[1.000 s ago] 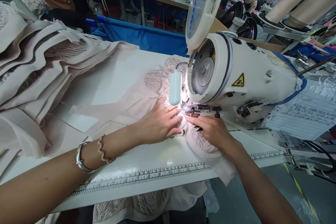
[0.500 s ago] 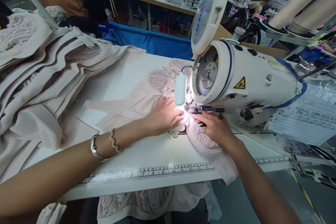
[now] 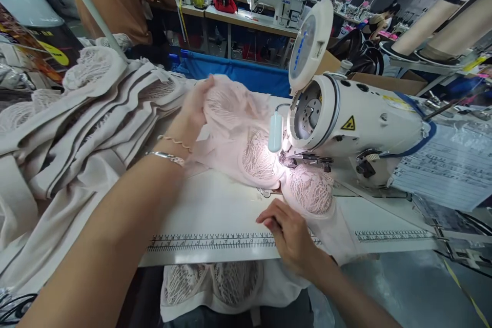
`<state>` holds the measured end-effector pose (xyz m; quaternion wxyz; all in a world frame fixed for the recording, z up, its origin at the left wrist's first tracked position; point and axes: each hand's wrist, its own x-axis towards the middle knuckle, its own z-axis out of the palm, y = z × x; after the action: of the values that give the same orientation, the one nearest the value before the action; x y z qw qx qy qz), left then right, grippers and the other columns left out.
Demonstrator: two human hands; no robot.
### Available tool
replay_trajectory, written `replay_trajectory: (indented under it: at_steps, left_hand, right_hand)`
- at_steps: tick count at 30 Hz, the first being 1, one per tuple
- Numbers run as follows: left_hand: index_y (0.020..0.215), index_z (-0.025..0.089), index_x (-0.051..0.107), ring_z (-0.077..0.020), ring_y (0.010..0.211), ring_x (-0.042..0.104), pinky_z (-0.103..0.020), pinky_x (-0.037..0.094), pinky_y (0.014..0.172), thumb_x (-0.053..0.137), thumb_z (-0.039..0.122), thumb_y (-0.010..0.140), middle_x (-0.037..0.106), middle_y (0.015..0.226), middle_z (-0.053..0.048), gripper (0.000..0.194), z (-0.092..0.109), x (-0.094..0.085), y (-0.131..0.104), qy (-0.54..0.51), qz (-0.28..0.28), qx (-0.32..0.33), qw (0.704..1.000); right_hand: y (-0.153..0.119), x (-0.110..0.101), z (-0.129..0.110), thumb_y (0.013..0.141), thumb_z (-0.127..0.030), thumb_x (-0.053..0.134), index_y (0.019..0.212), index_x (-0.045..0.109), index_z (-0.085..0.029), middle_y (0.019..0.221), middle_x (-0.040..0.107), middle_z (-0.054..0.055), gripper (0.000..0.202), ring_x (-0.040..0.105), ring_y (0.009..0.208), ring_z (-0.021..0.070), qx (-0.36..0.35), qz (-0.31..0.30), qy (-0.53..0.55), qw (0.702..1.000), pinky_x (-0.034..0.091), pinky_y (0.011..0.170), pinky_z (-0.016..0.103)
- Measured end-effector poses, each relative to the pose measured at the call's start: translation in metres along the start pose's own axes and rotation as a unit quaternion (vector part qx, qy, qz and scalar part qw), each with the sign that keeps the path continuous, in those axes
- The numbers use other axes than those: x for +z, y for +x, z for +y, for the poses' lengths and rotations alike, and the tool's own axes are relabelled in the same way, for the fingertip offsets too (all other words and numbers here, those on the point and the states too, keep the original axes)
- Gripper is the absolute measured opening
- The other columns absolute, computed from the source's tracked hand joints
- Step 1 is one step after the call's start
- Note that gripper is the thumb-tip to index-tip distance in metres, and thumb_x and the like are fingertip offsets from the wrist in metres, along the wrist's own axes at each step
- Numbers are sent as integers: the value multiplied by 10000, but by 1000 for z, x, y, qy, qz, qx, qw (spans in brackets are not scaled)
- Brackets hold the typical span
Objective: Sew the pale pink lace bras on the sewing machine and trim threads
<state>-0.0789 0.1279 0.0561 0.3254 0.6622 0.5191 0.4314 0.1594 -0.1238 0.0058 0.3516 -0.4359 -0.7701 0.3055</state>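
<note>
Garment (image 3: 260, 158): pale, lace-cupped, on the worktop (image 3: 226, 207), partly under the sewing machine (image 3: 357, 113); probably light, soft, limp.
Left hand (image 3: 198, 102): grasping the farthest cup's left edge.
Right hand (image 3: 291, 233): curled just beside the nearest cup; whether it holds anything, cannot tell.
Best hold: plain fabric borders; openwork lace may snag.
</note>
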Motion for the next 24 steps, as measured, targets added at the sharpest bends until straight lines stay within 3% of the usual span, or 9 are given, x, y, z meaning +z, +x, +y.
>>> replay_trajectory:
  at_steps: [3, 6, 9, 12, 15, 19, 24]
  left_hand:
    - [1454, 190, 410, -261, 1218, 518, -520, 421, 1034, 90, 844, 879, 674, 1304, -36, 928, 9, -36, -19, -55, 15, 50, 997]
    - [1476, 247, 388, -286, 1295, 443, -539, 375, 1052, 100, 865, 851, 636, 1367, -3, 924, 13, -54, -35, -74, 53, 96, 991]
    - [1494, 249, 373, -303, 1323, 386, -564, 333, 1049, 35, 895, 815, 655, 1324, -1, 997, 12, -57, -41, -67, 62, 100, 991]
    - [1502, 265, 387, -307, 1352, 331, -572, 291, 1051, 37, 910, 789, 696, 1236, 8, 1023, 10, -57, -39, -87, 56, 74, 992]
    - [1502, 267, 408, -304, 1379, 302, -578, 263, 1068, 76, 883, 805, 714, 1201, 12, 988, 10, -56, -39, -110, 68, 50, 990]
    - [1520, 259, 395, -317, 1415, 277, -575, 262, 1088, 119, 904, 783, 706, 1247, 1, 1017, 13, -55, -43, -113, 81, 21, 990]
    - [1546, 331, 340, -356, 1436, 283, -628, 300, 1107, 173, 968, 703, 612, 1404, 70, 1070, 32, -65, -47, -95, 77, 48, 991]
  right_hand:
    - [14, 26, -8, 1036, -540, 425, 781, 562, -212, 562, 458, -52, 438, 423, 484, 102, 115, -70, 236, 962, 364, 505, 244]
    - [51, 41, -12, 926, -732, 485, 709, 517, -215, 502, 273, -108, 561, 186, 429, 76, 195, -107, 443, 868, 181, 424, 229]
    - [99, 46, -16, 994, -594, 440, 682, 507, -209, 528, 268, -95, 500, 119, 453, 88, 250, -89, 602, 753, 145, 403, 223]
    - [139, 44, -21, 1039, -340, 385, 705, 515, -201, 583, 254, -80, 384, 151, 479, 107, 250, 19, 672, 697, 214, 409, 196]
    - [163, 40, -23, 1053, -270, 320, 691, 488, -201, 591, 207, -80, 405, 130, 478, 111, 227, 90, 697, 674, 217, 399, 177]
    - [181, 35, -22, 1068, -282, 329, 676, 457, -208, 599, 183, -83, 419, 122, 471, 107, 205, 127, 694, 678, 202, 395, 172]
    - [175, 43, -22, 1056, -238, 333, 635, 453, -202, 542, 195, -85, 439, 107, 458, 109, 210, 148, 684, 683, 179, 380, 180]
